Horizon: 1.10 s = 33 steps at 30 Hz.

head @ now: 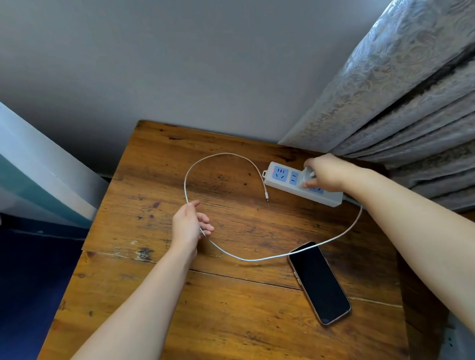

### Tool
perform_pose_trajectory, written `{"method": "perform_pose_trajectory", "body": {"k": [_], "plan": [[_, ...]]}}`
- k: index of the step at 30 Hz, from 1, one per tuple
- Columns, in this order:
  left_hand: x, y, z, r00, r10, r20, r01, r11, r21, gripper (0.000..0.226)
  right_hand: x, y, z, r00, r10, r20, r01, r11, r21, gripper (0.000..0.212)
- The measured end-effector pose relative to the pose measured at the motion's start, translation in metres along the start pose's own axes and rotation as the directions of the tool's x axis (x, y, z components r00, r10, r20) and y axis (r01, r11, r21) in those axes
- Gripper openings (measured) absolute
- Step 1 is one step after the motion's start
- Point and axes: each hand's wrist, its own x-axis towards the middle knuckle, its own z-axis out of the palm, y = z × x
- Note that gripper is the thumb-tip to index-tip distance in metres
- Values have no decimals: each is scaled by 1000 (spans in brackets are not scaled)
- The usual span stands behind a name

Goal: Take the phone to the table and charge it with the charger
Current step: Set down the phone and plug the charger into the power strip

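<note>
A black-screened phone (319, 282) with a gold rim lies face up on the wooden table (231, 316), at the right. A white charging cable (261, 258) loops across the table and crosses the phone's top corner; its free plug end (267, 198) rests near the power strip. My left hand (190, 225) pinches the cable at the loop's left side. My right hand (326, 173) grips the white charger plug (309, 174) on the white power strip (285, 177), which has blue sockets and a red light.
A grey wall stands behind the table. Patterned grey curtains (417, 90) hang at the right, close to the power strip. A light blue panel (26, 172) stands to the left, with dark blue floor (23, 284) below it.
</note>
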Motion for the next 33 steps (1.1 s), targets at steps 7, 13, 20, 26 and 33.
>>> {"method": "perform_pose_trajectory", "body": {"k": [7,13,20,26,33], "plan": [[3,1,-3,998,46,-32,-46,999,9,36,14,0,-22,983,78,169,-86,996,40,50],[2,-1,-2,1000,29,-1,-29,999,-16,33,18,1,-8,979,65,192,-86,990,109,55],[2,7,2,999,39,28,-38,998,-56,30,19,6,-3,978,53,203,-92,978,185,57],[-3,11,2,992,99,81,-97,995,-23,27,21,5,-1,978,65,197,-97,982,160,54],[-30,20,-20,914,261,310,-307,946,108,25,-13,6,15,968,-21,-249,10,999,-48,61]]}}
